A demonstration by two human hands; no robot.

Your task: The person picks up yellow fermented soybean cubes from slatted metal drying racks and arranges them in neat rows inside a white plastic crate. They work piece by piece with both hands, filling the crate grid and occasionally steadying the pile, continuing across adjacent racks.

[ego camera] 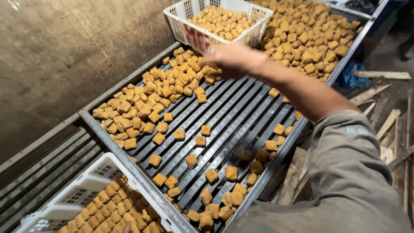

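Note:
My right hand (230,58) reaches far across a dark slatted metal tray (224,108), its sleeve grey and the forearm bare. The hand is blurred and hovers at the edge of a heap of golden-brown fried cubes (146,99), just in front of a white plastic basket (181,23) half full of the same cubes. Whether its fingers hold any cubes cannot be made out. Of my left hand (126,227) only a sliver of a fingertip shows at the bottom edge, over the cubes in a second white basket (86,185). Scattered cubes (211,174) lie on the near slats.
A large pile of cubes (306,34) fills the tray's far right end. A bare wall (56,56) runs along the left, with metal rails (43,159) below it. Wooden planks (384,112) and a blue bag (351,73) lie on the floor to the right.

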